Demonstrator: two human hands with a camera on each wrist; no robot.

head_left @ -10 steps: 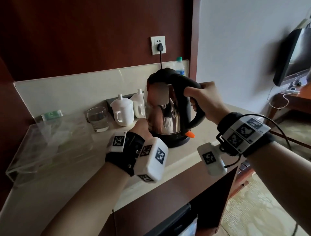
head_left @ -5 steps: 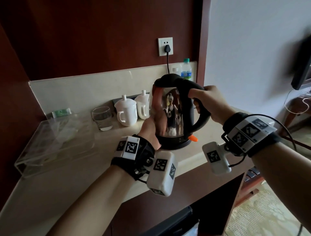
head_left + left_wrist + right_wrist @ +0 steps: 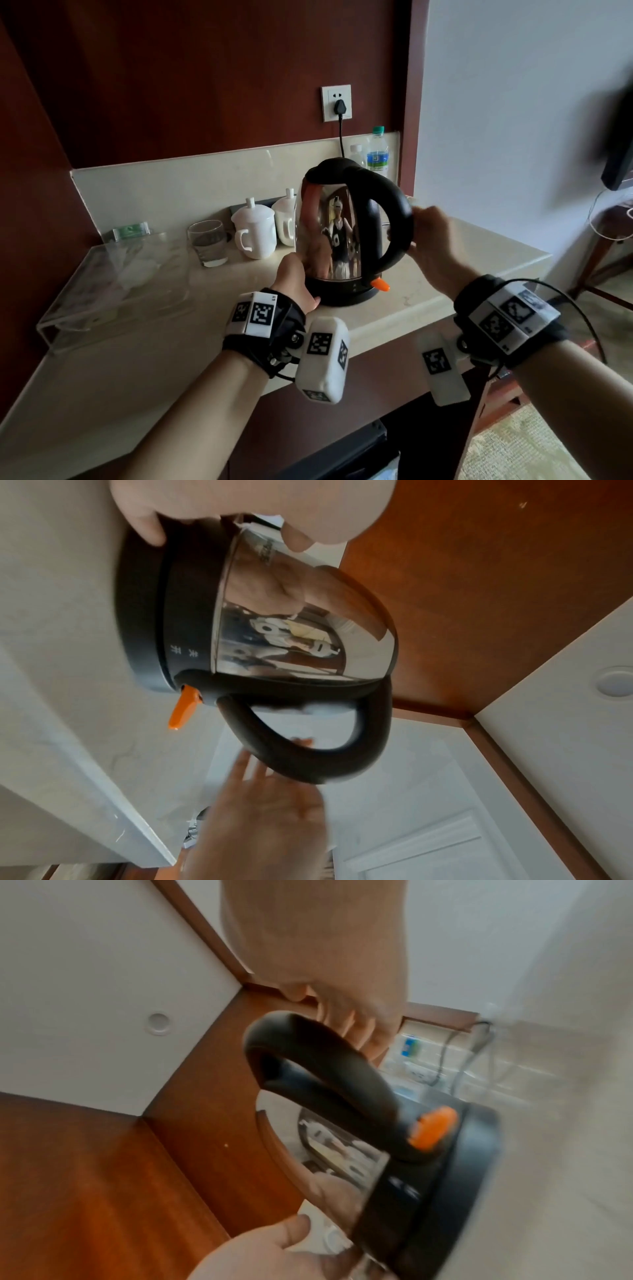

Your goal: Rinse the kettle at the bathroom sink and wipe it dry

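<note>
The steel kettle (image 3: 342, 236) with a black lid and handle (image 3: 395, 219) stands upright on its black base (image 3: 346, 296) on the beige counter (image 3: 455, 270). An orange switch (image 3: 381, 283) sticks out under the handle. My left hand (image 3: 295, 281) grips the kettle's lower left side; in the left wrist view its thumb (image 3: 147, 531) lies on the base and a finger on the steel wall of the kettle (image 3: 294, 631). My right hand (image 3: 433, 240) is beside the handle's outer curve with its fingers (image 3: 253, 775) straight and blurred, holding nothing. The right wrist view shows the kettle (image 3: 428, 1164) from behind the handle.
Two white lidded cups (image 3: 255, 229), a glass (image 3: 208, 241) and a clear acrylic tray (image 3: 113, 281) stand left of the kettle. Water bottles (image 3: 377, 154) stand behind it, under a wall socket (image 3: 337, 102) with a black plug and cord. The counter's front edge is just below the base.
My right hand has let go of the kettle handle and opened beside it. My left hand stays on the kettle's lower side. The kettle stays on its base.
</note>
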